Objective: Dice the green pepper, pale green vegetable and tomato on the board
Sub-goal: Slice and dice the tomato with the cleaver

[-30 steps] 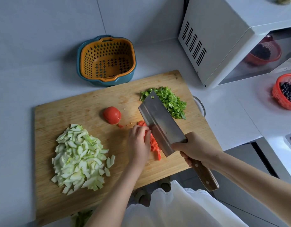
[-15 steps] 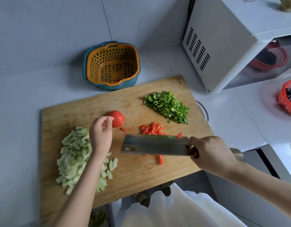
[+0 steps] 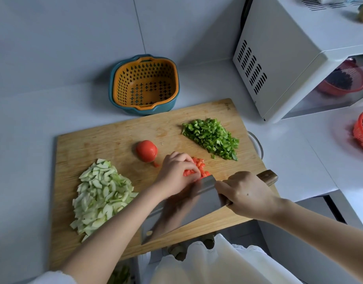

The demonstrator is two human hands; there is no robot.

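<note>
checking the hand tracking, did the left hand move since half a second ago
Yes: the left hand went from the tomato half rightward to the diced tomato pile beside the cleaver.

Half a second ago the left hand was at the rounded red tomato half. It has moved right and now sits with fingers curled over the small pile of red tomato dice. The broad steel cleaver with a wooden handle was held level above the wooden cutting board. It has swung round, so its blade now slopes from the dice toward the board's near edge, passing under the left forearm. The right hand, gripping the handle, has drawn closer to the dice.
</note>
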